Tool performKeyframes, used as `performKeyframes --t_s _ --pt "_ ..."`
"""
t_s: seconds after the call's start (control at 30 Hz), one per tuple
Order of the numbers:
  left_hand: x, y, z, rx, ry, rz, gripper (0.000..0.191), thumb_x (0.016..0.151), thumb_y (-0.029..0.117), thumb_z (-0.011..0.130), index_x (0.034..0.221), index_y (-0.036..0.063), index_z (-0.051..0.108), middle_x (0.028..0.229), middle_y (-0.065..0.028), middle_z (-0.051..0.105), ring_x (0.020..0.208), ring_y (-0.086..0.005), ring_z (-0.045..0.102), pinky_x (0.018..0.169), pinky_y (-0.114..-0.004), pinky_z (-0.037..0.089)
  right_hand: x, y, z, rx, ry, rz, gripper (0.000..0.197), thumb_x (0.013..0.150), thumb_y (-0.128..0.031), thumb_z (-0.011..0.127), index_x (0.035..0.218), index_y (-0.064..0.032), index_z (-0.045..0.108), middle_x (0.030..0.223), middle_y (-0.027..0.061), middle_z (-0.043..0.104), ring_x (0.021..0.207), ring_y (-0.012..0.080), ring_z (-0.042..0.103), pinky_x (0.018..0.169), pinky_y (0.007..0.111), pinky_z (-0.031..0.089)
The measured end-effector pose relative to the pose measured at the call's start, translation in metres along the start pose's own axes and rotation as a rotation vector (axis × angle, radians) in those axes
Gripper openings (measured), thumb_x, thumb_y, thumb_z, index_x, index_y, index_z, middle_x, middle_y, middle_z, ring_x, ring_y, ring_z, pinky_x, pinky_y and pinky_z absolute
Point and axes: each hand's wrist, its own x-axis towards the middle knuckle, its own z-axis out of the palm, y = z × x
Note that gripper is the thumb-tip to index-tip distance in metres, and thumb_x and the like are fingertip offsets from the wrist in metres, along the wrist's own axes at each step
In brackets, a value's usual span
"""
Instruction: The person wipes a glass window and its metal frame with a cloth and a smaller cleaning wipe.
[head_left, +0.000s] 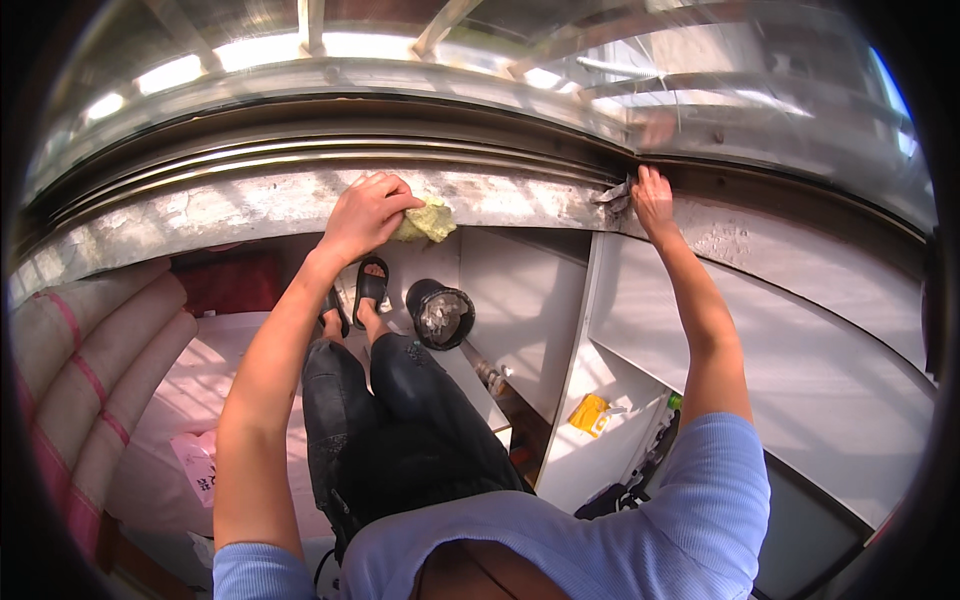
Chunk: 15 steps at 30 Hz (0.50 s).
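My left hand (366, 214) is closed on a yellow-green cloth (427, 221) at the edge of a worn, pale window sill (285, 199). Beyond the sill runs the metal track of a sliding window (360, 150). Farther right, my right hand (652, 196) touches the corner where the sill meets the dark window frame (757, 199). A crumpled greyish piece (616, 196), perhaps paper or film, lies right beside its fingers; whether the fingers grip it I cannot tell. Dark stains mark the sill at that corner.
Below the sill stands a black bucket (441, 315) with crumpled waste inside. White cabinet panels (525, 300) fill the right, with a yellow packet (591, 415) on a shelf. Rolled pale padding with pink bands (112, 360) stands at the left, beside a pink surface (165, 420).
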Motion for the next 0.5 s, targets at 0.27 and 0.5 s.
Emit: performKeyframes --t_s 0.27,0.5 --pt "0.001 0.002 0.001 0.008 -0.028 -0.042 0.024 0.068 0.004 0.06 0.088 0.0154 0.065 0.085 0.0001 0.056 0.086 -0.02 0.055 0.078 -0.034 0.044 -0.002 -0.004 0.016 0.009 0.144 0.122 0.007 0.08 -0.014 0.05 0.086 -0.0118 0.053 0.073 0.0047 0.048 0.065 0.0214 0.052 0.056 0.034 0.043" --pt "0.0 0.001 0.0 0.024 -0.003 -0.011 0.024 0.068 0.003 0.06 0.088 0.015 0.066 0.085 -0.0001 0.056 0.085 -0.02 0.055 0.076 -0.034 0.045 -0.001 -0.009 0.01 -0.008 0.0 0.102 0.015 0.079 -0.018 0.052 0.09 -0.0098 0.057 0.074 0.0052 0.05 0.077 0.0188 0.053 0.066 0.033 0.041"
